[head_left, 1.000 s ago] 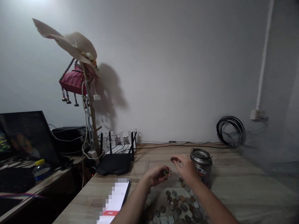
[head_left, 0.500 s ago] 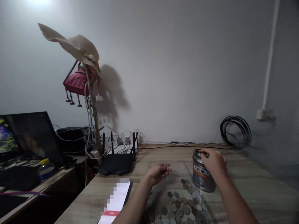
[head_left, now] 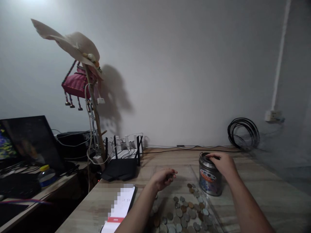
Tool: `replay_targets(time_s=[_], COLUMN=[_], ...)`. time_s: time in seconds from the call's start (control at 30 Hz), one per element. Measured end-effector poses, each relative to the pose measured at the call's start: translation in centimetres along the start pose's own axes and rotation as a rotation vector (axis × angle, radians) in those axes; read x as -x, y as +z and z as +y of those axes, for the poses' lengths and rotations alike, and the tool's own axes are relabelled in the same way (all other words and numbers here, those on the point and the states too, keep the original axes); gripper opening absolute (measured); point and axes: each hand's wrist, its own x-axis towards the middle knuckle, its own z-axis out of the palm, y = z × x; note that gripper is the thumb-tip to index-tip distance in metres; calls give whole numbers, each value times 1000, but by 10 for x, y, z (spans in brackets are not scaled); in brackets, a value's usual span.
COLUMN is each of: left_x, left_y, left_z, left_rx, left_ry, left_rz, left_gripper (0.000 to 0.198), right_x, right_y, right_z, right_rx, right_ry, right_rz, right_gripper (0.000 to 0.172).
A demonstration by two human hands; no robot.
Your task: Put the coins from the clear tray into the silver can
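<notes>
My right hand (head_left: 224, 164) is over the top of a round metal tin (head_left: 211, 181) with an orange and white label. Its fingers are bent together at the tin's top; their tips and anything they hold are hard to make out. My left hand (head_left: 163, 179) hovers above the table, left of the tin, with its fingers curled in. Whatever is in those fingers cannot be made out. Many loose coins (head_left: 179, 212), silver and copper coloured, lie spread between my forearms on a clear sheet (head_left: 216, 216).
A phone (head_left: 121, 207) with a lit screen lies left of my left forearm. Behind it stands a black router (head_left: 120, 169) with antennas. A coil of black cable (head_left: 243, 133) leans on the wall at the back right. Monitors and a yellow-capped jar (head_left: 46, 176) are on the left.
My left fingers have curled in more; a small yellowish spot at them no longer shows. My right hand remains at the tin's top. The whole view has shifted slightly.
</notes>
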Motion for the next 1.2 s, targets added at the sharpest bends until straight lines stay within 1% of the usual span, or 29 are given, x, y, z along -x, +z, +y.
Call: replay_targets(time_s=[0.1, 0.2, 0.27, 0.37, 0.4, 0.43, 0.47, 0.5, 0.53, 0.6, 0.67, 0.7, 0.73, 0.77, 0.8, 0.9, 0.97, 1.0, 1.03, 1.07, 1.2], left_x=[-2, -2, -2, -1, -1, 0, 0, 1, 1, 2, 2, 2, 2, 2, 2, 4, 5, 5, 5, 5, 3], left_y=[-1, -1, -1, 0, 0, 1, 1, 1, 2, 2, 2, 2, 2, 2, 3, 5, 6, 6, 6, 5, 2], left_z=[-1, -1, -1, -1, -1, -1, -1, -1, 0, 0, -1, -1, -2, -2, -2, -2, -1, -1, 0, 0, -1], left_rx=[20, 10, -7, -25, -32, -44, -62, -83, -103, -134, -154, -165, -177, -190, -202, -218, -205, -192, -173, -151, -74], left_ry=[-23, -24, -12, -5, -6, -6, -7, -13, -19, -20, -7, 1, 4, 0, -9, -42, -68, -81, -89, -93, -78], left_rz=[36, 36, 25, 2, -9, -18, -26, -31, -33, -34, -18, -6, 4, 4, -13, -133, -171, -167, -158, -147, -69], left_gripper=[17, 21, 24, 25, 24, 24, 24, 25, 27, 34, 40, 41, 41, 41, 39, 32, 28, 27, 26, 26, 25], right_x=[0, 1, 3, 11, 16, 21, 27, 34, 41, 55, 66, 70, 72, 73, 73, 70, 67, 65, 62, 58, 38], right_y=[0, -2, -4, -2, 0, 4, 9, 16, 23, 39, 54, 61, 66, 69, 72, 72, 67, 64, 59, 53, 22], right_z=[-1, -4, -12, -34, -44, -53, -63, -72, -79, -90, -95, -95, -95, -93, -92, -89, -89, -89, -88, -87, -72], right_rx=[-3, 13, 42, 72, 57, 28, -10, -50, -85, -139, -180, -196, -212, -230, -252, -316, -313, -284, -239, -183, 42], right_ry=[5, -15, -69, -206, -258, -307, -349, -379, -393, -385, -358, -341, -318, -287, -249, -166, -164, -174, -192, -213, -284], right_rz=[-23, -43, 20, 215, 254, 255, 224, 162, 72, -176, -450, -557, -628, -667, -680, -688, -670, -629, -561, -462, 27], right_gripper=[20, 21, 21, 20, 20, 21, 21, 22, 22, 23, 25, 26, 26, 25, 23, 17, 16, 16, 17, 17, 18])
